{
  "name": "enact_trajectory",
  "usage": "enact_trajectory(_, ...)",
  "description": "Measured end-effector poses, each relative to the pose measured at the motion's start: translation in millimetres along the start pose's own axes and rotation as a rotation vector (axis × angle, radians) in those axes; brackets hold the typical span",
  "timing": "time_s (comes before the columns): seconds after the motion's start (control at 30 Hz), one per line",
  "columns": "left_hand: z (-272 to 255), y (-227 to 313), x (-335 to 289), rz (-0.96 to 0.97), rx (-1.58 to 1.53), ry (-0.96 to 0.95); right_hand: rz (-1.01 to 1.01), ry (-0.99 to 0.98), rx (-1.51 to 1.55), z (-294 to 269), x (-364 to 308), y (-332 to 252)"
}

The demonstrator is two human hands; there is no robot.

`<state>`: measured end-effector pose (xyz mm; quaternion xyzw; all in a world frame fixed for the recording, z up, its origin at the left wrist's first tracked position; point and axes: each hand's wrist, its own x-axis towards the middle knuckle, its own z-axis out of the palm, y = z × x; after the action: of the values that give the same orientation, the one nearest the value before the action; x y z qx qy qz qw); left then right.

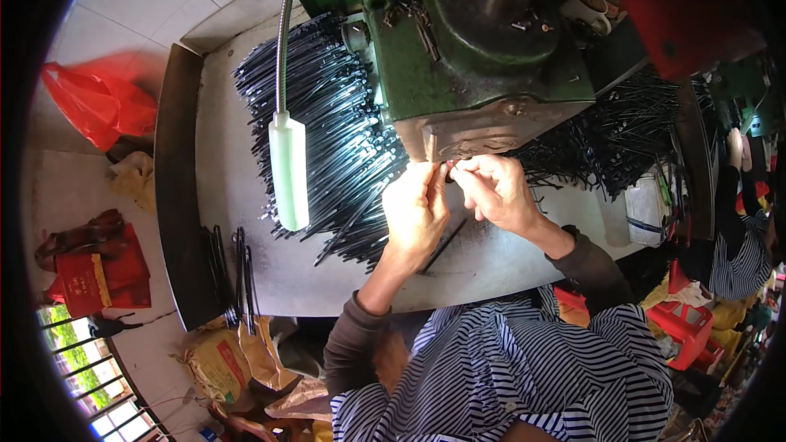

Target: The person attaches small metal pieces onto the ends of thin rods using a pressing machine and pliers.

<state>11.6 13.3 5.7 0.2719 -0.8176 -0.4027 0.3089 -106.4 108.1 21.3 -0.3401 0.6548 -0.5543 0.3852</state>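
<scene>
Both left hand (415, 206) and right hand (499, 194) pressed together at fingertips, below press (483, 65); what they pinch, cannot tell. Rod pile (327, 139) left of grip, left hand nearer, long axes slanting up rightward.

1. A pale grey metal table (295, 285) has darkened, scuffed patches on its top.
2. A dark raised wall (178, 196) runs along its left side.
3. Left of the middle lies a big pile of thin black rods (315, 127), mostly side by side.
4. On the right lies a second rod pile (630, 135), more tangled.
5. One loose rod (446, 244) lies near the front middle.
6. A few more rods (240, 274) lie at the left front corner, near the wall.
</scene>
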Motion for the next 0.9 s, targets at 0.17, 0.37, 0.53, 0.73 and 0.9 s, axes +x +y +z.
enact_trajectory(0.17, 5.1, 1.3, 6.2, 0.200, 0.026, 0.122, 0.103, -0.045, 0.166, -4.7, 3.7, 1.5)
enact_trajectory(0.37, 8.6, -0.3, 15.5, 0.128, 0.143, 0.025, 0.086, 0.014, 0.307, -8.4, 12.0, 8.7)
enact_trajectory(0.53, 9.8, -2.2, 14.2, 0.097, 0.043, 0.048, 0.093, 0.006, 0.315, -5.6, 11.4, 10.6)
enact_trajectory(0.73, 10.7, -3.0, 14.7, 0.107, 0.096, 0.035, 0.100, 0.020, 0.314, -5.2, 12.9, 14.2)
enact_trajectory(0.9, 4.0, -12.0, 9.8, 0.225, 0.503, -0.080, 0.068, 0.043, 0.293, -1.9, 15.7, 10.0)
